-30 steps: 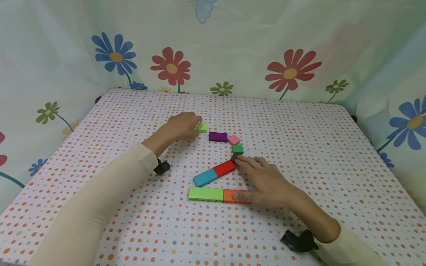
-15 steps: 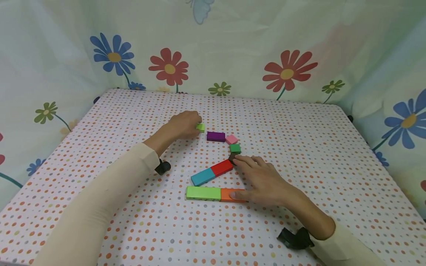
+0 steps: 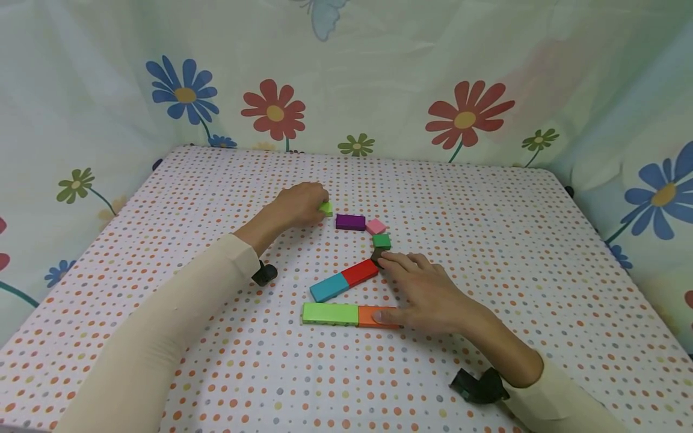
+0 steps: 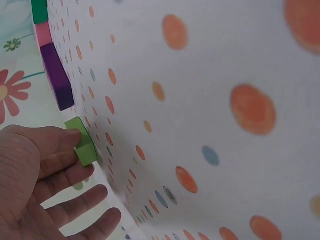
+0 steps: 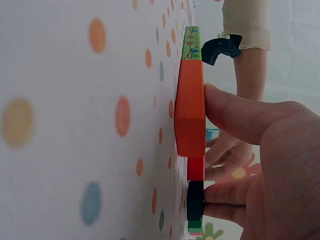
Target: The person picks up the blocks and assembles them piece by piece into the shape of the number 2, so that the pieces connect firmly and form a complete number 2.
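At the far end of a row of toy blocks, my left hand (image 3: 299, 204) pinches a small light green block (image 4: 86, 148) between thumb and fingers; its other fingers are spread. The block sits at the tabletop, just left of a purple block (image 3: 351, 222). My right hand (image 3: 435, 299) lies over the near blocks with fingers extended. Its thumb rests on an orange block (image 5: 190, 100), and its fingertips touch a black block (image 5: 195, 200). A long light green block (image 3: 330, 314) lies end to end with the orange one.
A pink block (image 3: 376, 227) and a dark green block (image 3: 381, 242) lie between the purple and black ones. Red (image 3: 360, 273) and teal (image 3: 329, 287) blocks run diagonally toward the long light green one. A flowered curtain (image 3: 400, 72) surrounds the dotted tabletop (image 3: 260, 373).
My left fingers have closed a little further over the small light green block. My right hand keeps its place on the blocks. The head view has shifted slightly.
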A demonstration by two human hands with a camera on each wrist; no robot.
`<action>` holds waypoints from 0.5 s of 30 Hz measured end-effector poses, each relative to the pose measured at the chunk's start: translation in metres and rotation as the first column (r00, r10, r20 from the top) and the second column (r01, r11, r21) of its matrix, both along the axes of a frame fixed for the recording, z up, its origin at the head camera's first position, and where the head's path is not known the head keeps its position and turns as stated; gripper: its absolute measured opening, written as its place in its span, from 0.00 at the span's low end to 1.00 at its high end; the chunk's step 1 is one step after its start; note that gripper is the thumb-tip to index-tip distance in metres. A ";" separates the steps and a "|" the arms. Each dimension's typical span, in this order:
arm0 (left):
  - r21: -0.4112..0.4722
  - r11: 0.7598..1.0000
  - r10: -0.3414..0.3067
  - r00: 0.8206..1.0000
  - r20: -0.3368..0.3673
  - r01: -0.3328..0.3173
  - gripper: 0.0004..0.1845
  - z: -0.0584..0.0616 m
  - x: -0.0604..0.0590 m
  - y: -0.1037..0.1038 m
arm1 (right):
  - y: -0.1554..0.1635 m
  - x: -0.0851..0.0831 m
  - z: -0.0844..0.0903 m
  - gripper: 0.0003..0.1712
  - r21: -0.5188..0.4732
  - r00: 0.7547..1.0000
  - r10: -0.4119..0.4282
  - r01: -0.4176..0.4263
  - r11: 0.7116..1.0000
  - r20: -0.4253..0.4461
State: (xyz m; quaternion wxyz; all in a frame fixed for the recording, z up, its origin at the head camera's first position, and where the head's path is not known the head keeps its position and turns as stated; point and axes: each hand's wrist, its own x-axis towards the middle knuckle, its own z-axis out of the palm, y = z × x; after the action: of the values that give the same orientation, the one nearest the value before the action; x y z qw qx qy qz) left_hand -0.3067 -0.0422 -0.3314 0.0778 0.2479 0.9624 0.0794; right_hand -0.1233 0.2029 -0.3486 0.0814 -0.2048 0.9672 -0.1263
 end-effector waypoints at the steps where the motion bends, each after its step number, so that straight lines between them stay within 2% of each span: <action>1: -0.002 1.000 -0.001 1.000 0.000 0.001 0.16 0.000 0.000 0.000 | 0.000 0.000 0.000 0.55 -0.001 1.000 0.000 0.000 1.000 -0.002; 15: -0.014 1.000 0.007 1.000 0.018 -0.007 0.09 0.002 0.006 -0.004 | 0.001 0.000 -0.002 0.55 -0.020 0.999 0.013 -0.014 1.000 -0.031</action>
State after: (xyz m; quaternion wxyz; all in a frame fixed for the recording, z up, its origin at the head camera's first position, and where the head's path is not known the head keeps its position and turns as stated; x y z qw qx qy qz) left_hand -0.3007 -0.0466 -0.3296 0.0877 0.2434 0.9630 0.0751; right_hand -0.1230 0.2041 -0.3505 0.0652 -0.2140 0.9656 -0.1323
